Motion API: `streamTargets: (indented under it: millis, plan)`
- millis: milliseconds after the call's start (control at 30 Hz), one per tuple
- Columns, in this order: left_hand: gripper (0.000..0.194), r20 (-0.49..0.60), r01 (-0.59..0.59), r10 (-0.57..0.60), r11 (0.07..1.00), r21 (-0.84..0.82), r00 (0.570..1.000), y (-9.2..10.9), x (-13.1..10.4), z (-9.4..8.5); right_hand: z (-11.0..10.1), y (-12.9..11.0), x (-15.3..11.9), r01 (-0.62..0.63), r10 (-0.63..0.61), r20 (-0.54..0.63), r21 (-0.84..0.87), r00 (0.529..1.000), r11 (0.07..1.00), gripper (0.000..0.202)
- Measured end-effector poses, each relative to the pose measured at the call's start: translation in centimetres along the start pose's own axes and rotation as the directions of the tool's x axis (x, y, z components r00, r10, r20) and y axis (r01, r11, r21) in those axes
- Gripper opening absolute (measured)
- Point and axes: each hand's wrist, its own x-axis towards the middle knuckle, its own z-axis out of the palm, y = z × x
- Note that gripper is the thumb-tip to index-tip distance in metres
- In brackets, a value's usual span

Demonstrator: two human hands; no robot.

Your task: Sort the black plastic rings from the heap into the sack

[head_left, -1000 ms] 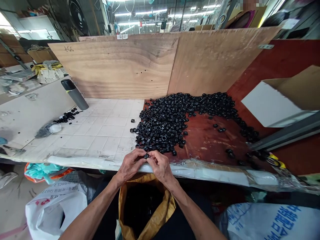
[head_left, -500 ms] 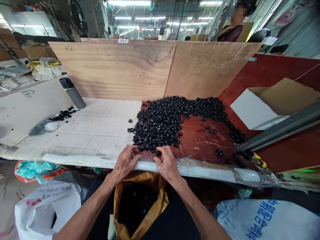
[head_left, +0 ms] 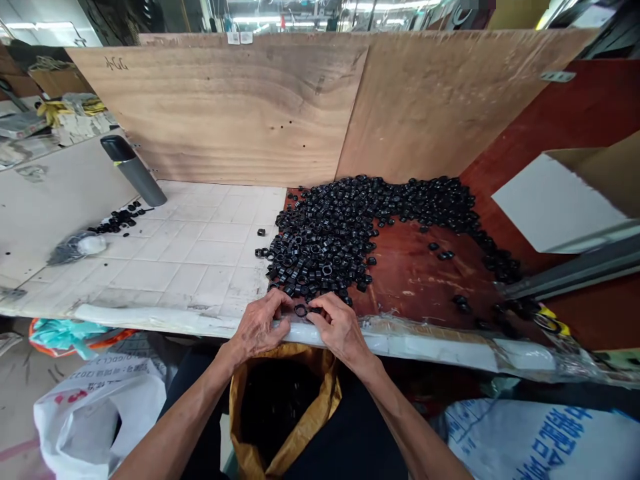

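Note:
A heap of small black plastic rings lies on the red-brown part of the worktop, its near side reaching my fingers. My left hand rests at the table's front edge, fingers bent and thumb apart from them, with nothing visible in the gap. Opposite it, my right hand pinches a small black ring between thumb and fingers. One loose black ring lies between the two hands. Below them, an orange-brown sack stands open at my lap, with dark contents that are hard to make out.
Wooden boards wall the back. A grey bottle and a small plastic bag with black pieces are on the left. At right are a white carton and a grey metal bar. White sacks lie below.
The camera view has tilted down and shifted. My hands have drawn slightly closer to the table's edge, and a ring now shows between them.

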Motion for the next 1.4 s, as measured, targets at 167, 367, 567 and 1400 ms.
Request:
streamTargets:
  millis: [167,367,567,1400]
  plan:
    - [0.035,0.067,-0.019,0.016,0.999,0.040,0.998,-0.2,0.9,0.6,-1.1,0.0,0.2,-0.048,0.049,-0.002,0.092,0.999,0.995,0.011]
    - [0.025,0.091,-0.058,0.054,0.998,0.036,0.994,-0.2,1.4,0.9,-0.8,-0.1,-0.1,-0.049,0.040,0.055,0.154,0.998,0.987,0.016]
    - [0.027,-0.001,0.080,-0.081,0.994,-0.079,0.997,0.1,0.5,0.6,0.6,-0.2,0.9,-0.158,0.145,0.063,0.342,0.987,0.926,0.014]
    - [0.031,0.174,0.343,-0.297,0.770,-0.539,0.939,-0.6,0.9,-1.0,2.5,-1.6,1.7,0.068,-0.042,-0.124,0.206,0.991,0.976,0.005]
